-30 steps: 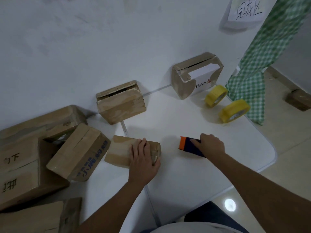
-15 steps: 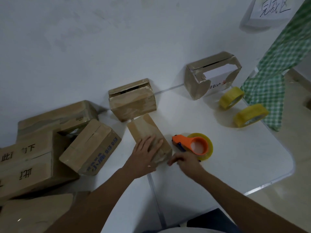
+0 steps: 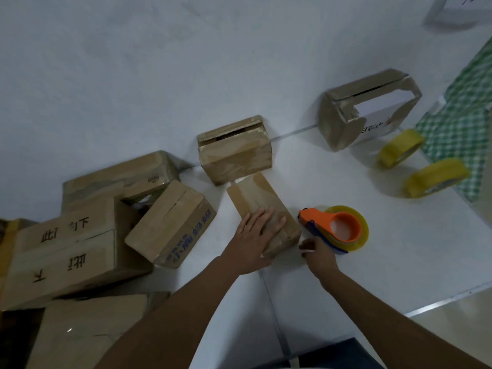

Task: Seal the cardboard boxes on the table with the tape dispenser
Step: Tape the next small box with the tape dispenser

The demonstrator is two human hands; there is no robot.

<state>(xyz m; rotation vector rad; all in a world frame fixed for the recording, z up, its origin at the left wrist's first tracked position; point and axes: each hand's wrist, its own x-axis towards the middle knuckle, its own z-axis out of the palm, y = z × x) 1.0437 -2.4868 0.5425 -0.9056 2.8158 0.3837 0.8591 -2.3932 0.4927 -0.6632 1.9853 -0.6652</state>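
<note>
The left hand (image 3: 259, 235) lies spread flat on the small box (image 3: 262, 206) mid-table, likely pinning it for taping. The right hand (image 3: 315, 253) reaches beside the tape dispenser (image 3: 335, 227) (lying just right of the box); whether its fingers pinch tape, I cannot tell.

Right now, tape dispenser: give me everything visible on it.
The tape dispenser has an orange plastic body with a round hub inside a roll of translucent yellowish tape, and a dark blue handle part along its near edge. It lies flat on its side on the white table, nose toward the small cardboard box, apart from it. The right hand touches its near end; the grip itself is unclear.
</note>
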